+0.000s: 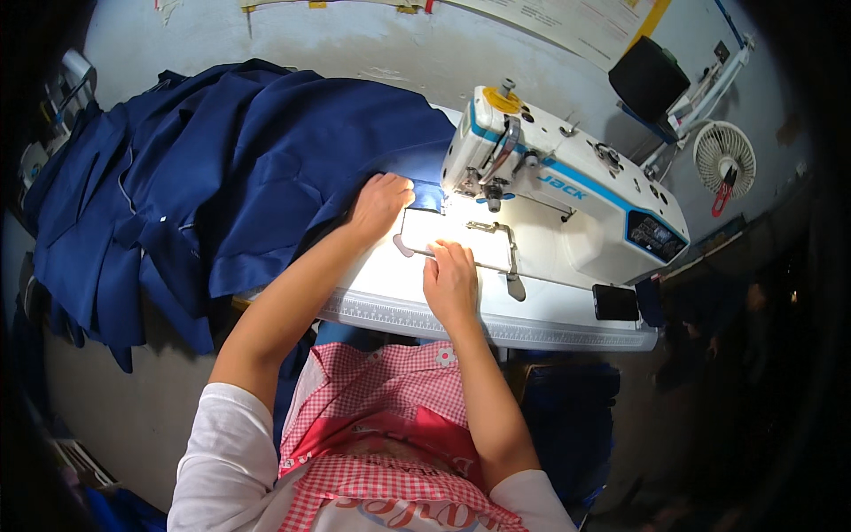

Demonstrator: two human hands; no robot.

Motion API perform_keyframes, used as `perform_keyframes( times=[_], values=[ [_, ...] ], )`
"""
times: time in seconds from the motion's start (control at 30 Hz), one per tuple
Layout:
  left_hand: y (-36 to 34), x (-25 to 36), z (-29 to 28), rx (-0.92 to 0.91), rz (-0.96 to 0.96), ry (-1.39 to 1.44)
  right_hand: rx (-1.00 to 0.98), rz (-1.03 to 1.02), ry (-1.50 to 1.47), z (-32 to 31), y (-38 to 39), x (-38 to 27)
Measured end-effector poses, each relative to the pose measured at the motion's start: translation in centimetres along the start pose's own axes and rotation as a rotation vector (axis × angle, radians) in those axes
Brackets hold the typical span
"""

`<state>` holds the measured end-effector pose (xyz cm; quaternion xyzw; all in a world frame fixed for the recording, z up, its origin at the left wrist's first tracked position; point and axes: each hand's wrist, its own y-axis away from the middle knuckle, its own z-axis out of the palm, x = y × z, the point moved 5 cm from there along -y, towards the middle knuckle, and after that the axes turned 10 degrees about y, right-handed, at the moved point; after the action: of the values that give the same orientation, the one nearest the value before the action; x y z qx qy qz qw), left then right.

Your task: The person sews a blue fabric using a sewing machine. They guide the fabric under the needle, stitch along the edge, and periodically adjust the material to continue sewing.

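A large navy blue garment (292, 151) lies heaped over the left of the sewing table, and its edge reaches under the needle area of a white and blue sewing machine (567, 168). My left hand (381, 206) is closed on the garment's edge, just left of the presser foot (446, 202). A lit flap of the same cloth (429, 195) shows between that hand and the foot. My right hand (452, 273) rests on the white machine bed in front of the needle. Its fingers lie on the bed with no cloth visible in them.
A metal guide arm (512, 266) sits right of my right hand. Along the table's front edge runs a ruler strip (408, 321). A dark phone (615, 302) lies at the right end. Behind stand a black thread cone (649, 78) and a small fan (724, 158).
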<state>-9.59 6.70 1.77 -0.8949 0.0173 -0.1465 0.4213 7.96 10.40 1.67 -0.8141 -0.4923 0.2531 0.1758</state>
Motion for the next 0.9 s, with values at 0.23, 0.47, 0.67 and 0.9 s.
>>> perform_keyframes(
  times=[0.23,0.47,0.67,0.9],
  values=[
    [8.0,7.2,-8.8,0.067,-0.227,-0.005,-0.013,-0.037,-0.002,-0.1,0.1,-0.8],
    [18.1,11.2,-23.1,0.417,-0.518,-0.232,-0.051,-0.261,-0.089,4.8,-4.5,-5.1],
    [22.5,2.6,-35.7,0.571,-0.731,-0.678,-0.119,-0.235,-0.032,6.3,-5.6,-6.9],
    [18.8,-8.0,-32.6,0.461,-1.054,-0.305,-0.080,-0.049,-0.195,3.6,-5.0,-6.0]
  ],
)
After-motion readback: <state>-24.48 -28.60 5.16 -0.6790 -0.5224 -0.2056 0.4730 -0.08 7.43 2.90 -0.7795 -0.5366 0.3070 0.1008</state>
